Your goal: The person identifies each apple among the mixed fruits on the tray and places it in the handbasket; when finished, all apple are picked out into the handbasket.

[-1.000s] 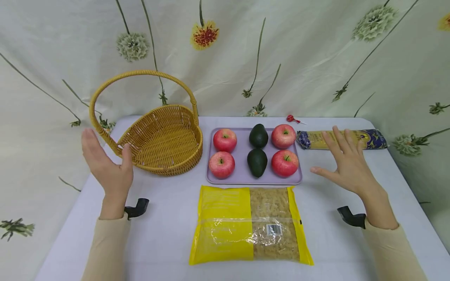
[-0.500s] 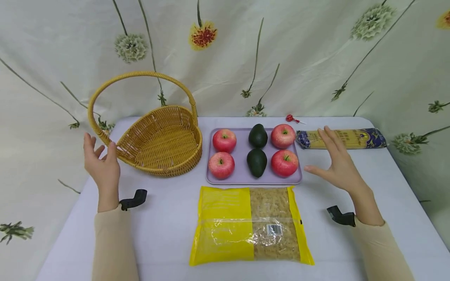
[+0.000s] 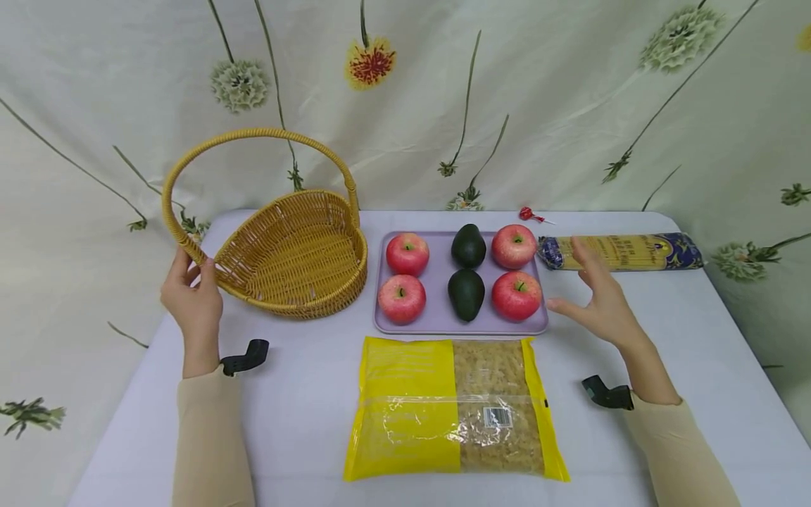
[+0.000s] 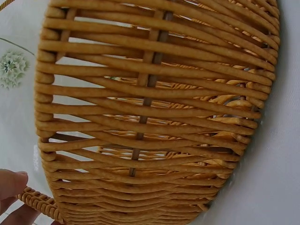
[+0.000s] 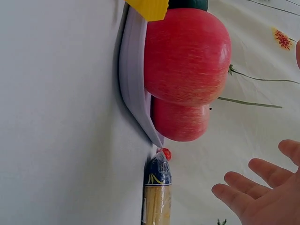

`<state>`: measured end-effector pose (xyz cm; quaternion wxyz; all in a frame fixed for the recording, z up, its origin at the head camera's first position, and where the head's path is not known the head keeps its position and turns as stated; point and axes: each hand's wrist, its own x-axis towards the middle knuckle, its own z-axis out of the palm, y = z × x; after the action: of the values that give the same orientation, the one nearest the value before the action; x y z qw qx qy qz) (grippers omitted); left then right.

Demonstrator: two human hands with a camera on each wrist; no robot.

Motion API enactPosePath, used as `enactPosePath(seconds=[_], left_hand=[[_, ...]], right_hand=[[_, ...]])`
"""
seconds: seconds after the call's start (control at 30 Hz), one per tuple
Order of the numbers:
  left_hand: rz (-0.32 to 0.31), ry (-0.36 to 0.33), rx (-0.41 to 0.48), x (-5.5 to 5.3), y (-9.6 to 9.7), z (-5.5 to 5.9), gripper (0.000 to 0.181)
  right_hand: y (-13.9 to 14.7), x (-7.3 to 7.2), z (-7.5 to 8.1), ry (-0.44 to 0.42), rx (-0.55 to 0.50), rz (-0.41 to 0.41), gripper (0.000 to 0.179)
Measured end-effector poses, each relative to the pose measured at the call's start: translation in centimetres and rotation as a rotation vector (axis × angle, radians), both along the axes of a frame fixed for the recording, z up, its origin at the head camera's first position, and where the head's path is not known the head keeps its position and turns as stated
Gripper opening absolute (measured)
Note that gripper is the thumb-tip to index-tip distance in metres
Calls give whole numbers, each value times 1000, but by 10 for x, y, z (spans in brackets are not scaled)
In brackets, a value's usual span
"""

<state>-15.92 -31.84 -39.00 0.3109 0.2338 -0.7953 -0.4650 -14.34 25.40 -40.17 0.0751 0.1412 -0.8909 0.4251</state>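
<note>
At the table's left stands a wicker basket (image 3: 298, 246) with a tall arched handle (image 3: 260, 132). My left hand (image 3: 193, 299) grips the lower left end of that handle between thumb and fingers; the left wrist view shows the thumb (image 4: 13, 182) against it beside the woven wall (image 4: 154, 112). My right hand (image 3: 598, 303) hovers with spread fingers, holding nothing, between the lilac tray (image 3: 431, 325) and the noodle packet (image 3: 633, 251). On the tray lie several red apples (image 3: 516, 296) and two dark green avocados (image 3: 466, 294). In the right wrist view an apple (image 5: 187, 56) sits near the hand (image 5: 267, 192).
A yellow bag of pasta (image 3: 405, 415) with a clear window lies in front of the tray. Behind the tray is a red-wrapped lollipop (image 3: 529, 214). A flowered cloth (image 3: 405, 141) hangs along the table's back edge.
My left hand has closed round the foot of the basket handle, having been open beside it. My right hand has drifted a little left, fingers still spread. The basket stays put.
</note>
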Motion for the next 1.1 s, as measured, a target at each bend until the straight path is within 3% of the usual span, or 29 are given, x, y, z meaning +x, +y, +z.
enactPosePath(seconds=[0.6, 1.1], left_hand=[[53, -1, -84, -5, -1, -8, 43], [49, 40, -120, -5, 2, -10, 38]], right_hand=[[-15, -7, -24, -145, -130, 83, 101], [-24, -4, -28, -174, -136, 109, 92]])
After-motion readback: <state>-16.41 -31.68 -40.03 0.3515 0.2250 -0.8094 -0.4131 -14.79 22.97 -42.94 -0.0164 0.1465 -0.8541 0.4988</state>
